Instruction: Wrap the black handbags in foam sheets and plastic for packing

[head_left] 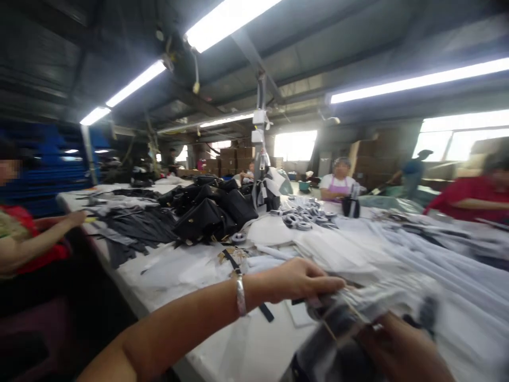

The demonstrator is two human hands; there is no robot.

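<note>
The blurred dark item (324, 345) is positioned between the left hand (300, 281), pinching its upper edge, and the right hand (405, 342), at its right side, grip too blurred to tell

- Two hands of mine: left hand (298, 282), right hand (405, 347)
- One bracelet (240, 295) on me
- One dark bundle (320, 342) at my hands, blurred
- Two people in red (473, 197), one to each side of me
- One purple apron (339, 189)
- Five bright lamps (234, 20) above me
- One pillar (261, 98)
- Black bags (202, 216), several, too heaped for me to count
- Grey rings (292, 219), at least five
</note>
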